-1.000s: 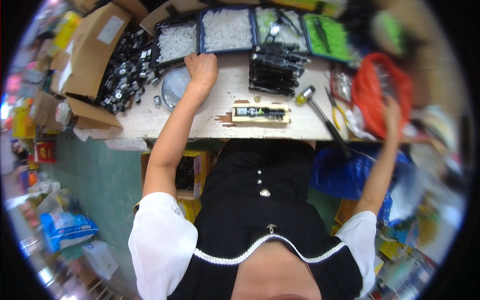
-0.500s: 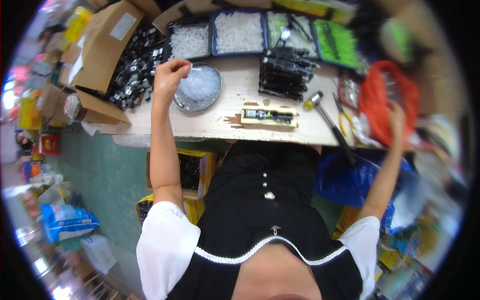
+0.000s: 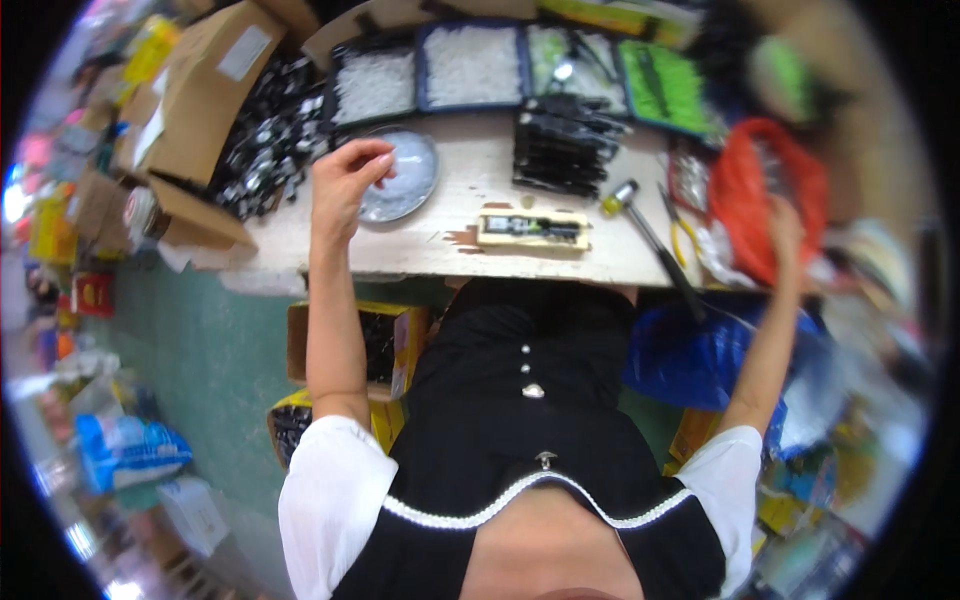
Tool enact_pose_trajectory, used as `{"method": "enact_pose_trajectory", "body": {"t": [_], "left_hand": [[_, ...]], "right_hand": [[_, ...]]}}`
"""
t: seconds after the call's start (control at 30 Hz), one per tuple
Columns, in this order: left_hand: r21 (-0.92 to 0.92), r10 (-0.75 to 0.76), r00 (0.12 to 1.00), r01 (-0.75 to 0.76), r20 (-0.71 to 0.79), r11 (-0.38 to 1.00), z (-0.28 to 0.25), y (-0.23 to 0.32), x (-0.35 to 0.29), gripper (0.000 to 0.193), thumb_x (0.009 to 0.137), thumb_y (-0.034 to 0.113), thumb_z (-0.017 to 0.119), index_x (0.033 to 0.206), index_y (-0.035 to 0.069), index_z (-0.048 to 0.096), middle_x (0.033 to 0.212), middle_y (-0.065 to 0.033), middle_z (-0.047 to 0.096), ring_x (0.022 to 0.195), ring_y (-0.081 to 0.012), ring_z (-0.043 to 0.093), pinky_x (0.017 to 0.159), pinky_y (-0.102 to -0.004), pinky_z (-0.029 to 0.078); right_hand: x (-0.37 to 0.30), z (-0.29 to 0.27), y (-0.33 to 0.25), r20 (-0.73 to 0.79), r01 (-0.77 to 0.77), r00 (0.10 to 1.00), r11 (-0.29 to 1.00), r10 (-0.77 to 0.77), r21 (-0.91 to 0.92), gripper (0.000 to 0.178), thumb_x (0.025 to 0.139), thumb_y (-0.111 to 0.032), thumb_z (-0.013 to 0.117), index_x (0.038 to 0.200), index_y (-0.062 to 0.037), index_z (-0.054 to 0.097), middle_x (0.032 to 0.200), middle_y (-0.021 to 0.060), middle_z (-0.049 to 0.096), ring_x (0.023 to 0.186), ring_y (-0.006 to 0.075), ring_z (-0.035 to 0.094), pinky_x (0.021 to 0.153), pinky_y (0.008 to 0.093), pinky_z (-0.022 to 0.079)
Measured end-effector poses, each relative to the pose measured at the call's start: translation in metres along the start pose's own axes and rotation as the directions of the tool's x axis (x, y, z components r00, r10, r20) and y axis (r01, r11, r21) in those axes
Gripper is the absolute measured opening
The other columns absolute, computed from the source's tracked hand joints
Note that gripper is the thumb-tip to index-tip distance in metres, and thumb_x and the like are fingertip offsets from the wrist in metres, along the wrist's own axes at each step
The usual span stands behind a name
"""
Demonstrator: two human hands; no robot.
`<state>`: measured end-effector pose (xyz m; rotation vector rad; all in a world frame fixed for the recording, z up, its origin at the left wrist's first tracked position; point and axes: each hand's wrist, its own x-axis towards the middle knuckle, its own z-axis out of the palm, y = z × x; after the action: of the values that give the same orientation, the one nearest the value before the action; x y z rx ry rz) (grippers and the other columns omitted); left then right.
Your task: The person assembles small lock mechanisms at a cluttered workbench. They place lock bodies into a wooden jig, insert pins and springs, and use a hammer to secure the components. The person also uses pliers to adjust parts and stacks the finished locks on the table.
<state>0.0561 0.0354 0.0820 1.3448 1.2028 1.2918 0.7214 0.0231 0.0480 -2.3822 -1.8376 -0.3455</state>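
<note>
My left hand [image 3: 350, 190] is raised over the left part of the workbench, fingertips pinched together beside a round metal dish [image 3: 433, 185] of clear plastic pieces. Anything between those fingertips is too small to make out. On the right, my right hand [image 3: 786, 235] reaches into a red plastic bag [image 3: 735, 200]; its fingers are hidden there. Between the hands, near the front edge, lies a cream-coloured holder [image 3: 484, 235] with a black and silver part [image 3: 535, 229] in its slot. Behind it stands a stack of flat black parts [image 3: 560, 150].
A hammer [image 3: 655, 243] and yellow-handled pliers [image 3: 685, 240] lie right of the holder. Trays of white pieces [image 3: 470, 65] and green pieces [image 3: 680, 85] line the back. Black parts [image 3: 265, 150] heap beside a cardboard box [image 3: 205, 90]. Yellow boxes [image 3: 408, 350] stand under the bench.
My left hand has come down slightly toward me, its fingertips still together. My right hand remains in the red bag, with little visible movement.
</note>
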Motion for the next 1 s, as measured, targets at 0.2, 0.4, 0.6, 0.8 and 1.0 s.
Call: {"method": "enact_pose_trajectory", "body": {"t": [0.2, 0.4, 0.6, 0.8, 1.0], "left_hand": [[0.052, -0.004, 1.0, 0.006, -0.03, 0.999, 0.006, -0.005, -0.009, 0.015, 0.077, 0.002, 0.065, 0.091, -0.004, 0.064, 0.077, -0.0066, 0.063, 0.068, -0.0116, 0.058, 0.062, -0.0221, 0.045], [-0.007, 0.033, 0.995, -0.032, 0.096, 0.999, 0.029, -0.005, -0.002, 0.011, 0.078, 0.0, 0.064, 0.089, -0.002, 0.064, 0.077, -0.0044, 0.061, 0.069, -0.0108, 0.058, 0.06, -0.0212, 0.044], [-0.024, 0.023, 0.993, -0.02, 0.114, 1.0, 0.043, -0.005, -0.004, 0.01, 0.077, 0.0, 0.065, 0.087, -0.002, 0.065, 0.078, -0.0033, 0.061, 0.069, -0.0098, 0.058, 0.06, -0.0209, 0.044], [-0.008, 0.017, 0.99, -0.016, 0.138, 1.0, 0.05, -0.002, -0.003, 0.008, 0.077, -0.001, 0.064, 0.085, -0.001, 0.065, 0.079, -0.0031, 0.061, 0.068, -0.0092, 0.057, 0.06, -0.0205, 0.044], [0.02, 0.047, 0.995, -0.049, 0.093, 0.999, 0.051, 0.0, -0.009, 0.009, 0.077, -0.001, 0.064, 0.086, -0.002, 0.065, 0.076, -0.003, 0.06, 0.069, -0.0092, 0.057, 0.06, -0.0207, 0.043]], "right_hand": [[0.004, -0.028, -0.055, -0.079, 0.016, 0.997, 0.926, 0.016, 0.377, 0.04, 0.083, -0.037, 0.057, 0.11, -0.007, 0.06, 0.109, 0.0132, 0.061, 0.103, 0.0272, 0.057, 0.087, 0.0373, 0.042], [0.007, -0.047, -0.069, 0.122, -0.097, 0.991, 0.942, 0.06, 0.32, 0.042, 0.076, -0.037, 0.063, 0.108, -0.0093, 0.061, 0.107, 0.0139, 0.062, 0.1, 0.0282, 0.058, 0.083, 0.0418, 0.043], [0.017, -0.034, -0.058, 0.097, -0.088, 0.995, 0.817, 0.04, 0.57, 0.038, 0.076, -0.033, 0.063, 0.104, -0.0083, 0.062, 0.099, 0.0156, 0.063, 0.095, 0.0299, 0.06, 0.083, 0.0408, 0.044], [0.023, -0.028, -0.078, -0.196, -0.013, 0.979, 0.984, 0.048, 0.178, 0.026, 0.076, -0.028, 0.061, 0.095, -0.0109, 0.065, 0.097, 0.0148, 0.063, 0.096, 0.0297, 0.059, 0.082, 0.0427, 0.045], [0.049, -0.024, -0.071, 0.123, 0.002, 0.992, 0.986, -0.022, 0.167, 0.023, 0.074, -0.026, 0.061, 0.092, -0.0112, 0.066, 0.095, 0.0152, 0.063, 0.094, 0.0302, 0.06, 0.077, 0.0431, 0.046]]}}
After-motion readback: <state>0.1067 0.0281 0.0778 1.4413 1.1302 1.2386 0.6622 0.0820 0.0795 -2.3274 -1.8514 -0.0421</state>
